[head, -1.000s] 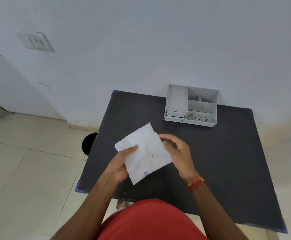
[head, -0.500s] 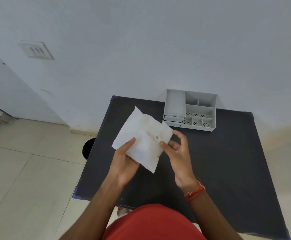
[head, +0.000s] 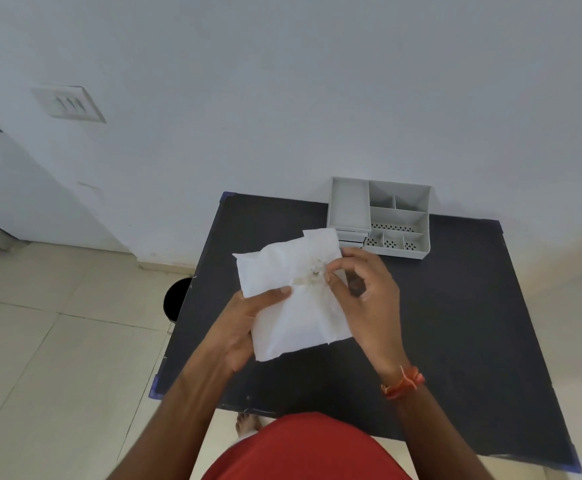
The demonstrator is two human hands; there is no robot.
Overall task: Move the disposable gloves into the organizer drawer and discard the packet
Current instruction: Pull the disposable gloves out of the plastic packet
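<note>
A white paper packet (head: 293,296) is held flat above the black table (head: 456,323). My left hand (head: 244,320) grips its lower left edge, thumb on top. My right hand (head: 365,289) pinches the packet near its middle, where there is a small stain or tear. The gloves themselves are not visible. The grey plastic organizer (head: 383,216) stands at the table's far edge against the wall, with several compartments and a small drawer (head: 352,237) at its front left, partly hidden by the packet.
A black bin (head: 175,299) stands on the tiled floor just left of the table. A white wall rises behind the table, with a switch plate (head: 68,102) at the upper left. My red clothing (head: 300,448) fills the bottom.
The packet has been turned flatter and shifted right. My right hand has moved up onto its middle and now pinches it. My left thumb stays on the left edge.
</note>
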